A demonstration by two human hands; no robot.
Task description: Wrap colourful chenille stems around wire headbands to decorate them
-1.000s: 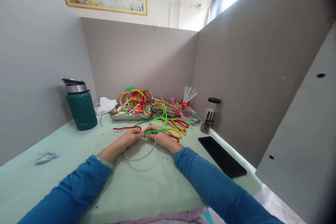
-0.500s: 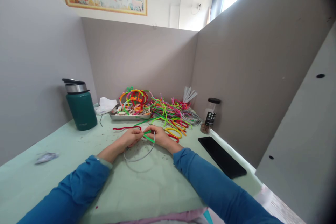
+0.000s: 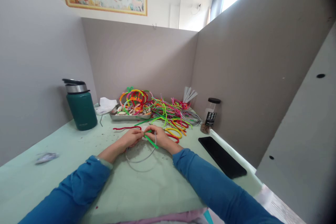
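At the middle of the table, my left hand [image 3: 132,137] and my right hand [image 3: 159,137] meet almost fingertip to fingertip, both closed in a pinch. A thin grey wire hoop [image 3: 141,161] hangs below them, its two sides running up to the hands. My left fingers grip the hoop near its top. Between my right thumb and fingers is a bright green pipe cleaner [image 3: 152,142], its free end slanting down to the right across the hoop. My fingertips hide where the two meet. A dark red pipe cleaner [image 3: 123,127] lies just beyond my left hand.
Behind the hands stand a metal tray [image 3: 131,117] with wooden pieces and colourful hoops, and a heap of pipe cleaners [image 3: 168,110]. A coil of grey wire [image 3: 191,117], a jar [image 3: 210,116] and a black phone [image 3: 222,156] are right; a green bottle [image 3: 82,111] stands left.
The green pipe cleaner's free end has swung a little down and to the right. The hoop has shifted slightly right, while both hands stay nearly in place.
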